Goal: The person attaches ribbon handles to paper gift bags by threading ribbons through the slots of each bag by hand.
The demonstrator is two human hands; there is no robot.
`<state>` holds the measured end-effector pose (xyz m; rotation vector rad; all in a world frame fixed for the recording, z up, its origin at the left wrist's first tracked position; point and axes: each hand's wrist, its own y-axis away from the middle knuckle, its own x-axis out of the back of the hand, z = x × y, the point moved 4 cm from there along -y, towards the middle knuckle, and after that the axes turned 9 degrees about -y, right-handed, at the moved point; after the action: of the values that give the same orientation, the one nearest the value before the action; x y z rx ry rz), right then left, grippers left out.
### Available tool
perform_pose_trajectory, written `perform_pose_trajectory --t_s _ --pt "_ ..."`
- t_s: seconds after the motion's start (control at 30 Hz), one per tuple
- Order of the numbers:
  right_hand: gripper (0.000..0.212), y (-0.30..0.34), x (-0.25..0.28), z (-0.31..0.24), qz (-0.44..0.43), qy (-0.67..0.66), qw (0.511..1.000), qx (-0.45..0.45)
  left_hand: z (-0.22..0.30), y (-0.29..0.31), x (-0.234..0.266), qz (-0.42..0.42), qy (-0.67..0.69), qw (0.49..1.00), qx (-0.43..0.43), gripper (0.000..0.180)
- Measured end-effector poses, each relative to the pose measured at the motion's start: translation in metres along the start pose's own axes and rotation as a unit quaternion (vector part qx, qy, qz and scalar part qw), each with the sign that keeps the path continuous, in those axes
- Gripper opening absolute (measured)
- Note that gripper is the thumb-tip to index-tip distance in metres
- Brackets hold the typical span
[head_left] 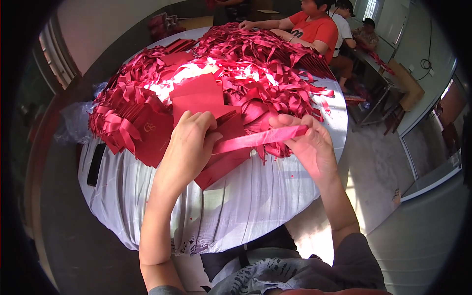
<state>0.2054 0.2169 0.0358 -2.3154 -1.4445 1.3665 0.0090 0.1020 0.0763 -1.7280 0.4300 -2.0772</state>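
Left grip [191, 140]: closed on a flat, pinkish-red fabric ribbon [258, 139]. Right grip [314, 145]: pinching the ribbon's far end between thumb and fingers. The ribbon spans the two grips, above the surface [132, 182], which is round and covered with pale cloth. Beneath the left grip: a folded, dark-red paper item [223, 168]. Beyond: heaped, glossy red ribbons [246, 44]. Left edge: a black, flat, rectangular object [96, 164].

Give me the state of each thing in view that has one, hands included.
Left hand: closed on the ribbon's left end
Right hand: pinching the right end
Pink-red ribbon: stretched between the hands
Red pieces below the left hand: overlapping
Ribbon heap: loose, tangled, partly sunlit
Tablecloth: wrinkled, fringed at the near edge
Dark slab: lying flat
Clear plastic: crumpled
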Motion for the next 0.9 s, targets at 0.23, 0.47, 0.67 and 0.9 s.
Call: perform_pose_trajectory --t_s 0.23,0.47,0.67,0.9 --pt "0.017 -0.011 -0.024 0.029 -0.016 0.003 0.991 -0.135 -0.011 0.003 -0.006 -0.021 0.151 0.987 0.056 0.020" --pt "0.021 -0.008 -0.020 0.066 0.045 0.210 0.950 -0.229 -0.015 0.006 -0.011 -0.046 0.261 0.962 0.073 0.019" --pt "0.017 -0.009 -0.023 0.072 0.085 0.248 0.940 -0.218 -0.013 0.010 -0.011 -0.043 0.264 0.961 0.068 0.022" --pt "0.018 -0.009 -0.020 0.072 0.110 0.285 0.927 -0.219 0.000 0.016 -0.012 -0.026 0.255 0.965 0.064 0.022"
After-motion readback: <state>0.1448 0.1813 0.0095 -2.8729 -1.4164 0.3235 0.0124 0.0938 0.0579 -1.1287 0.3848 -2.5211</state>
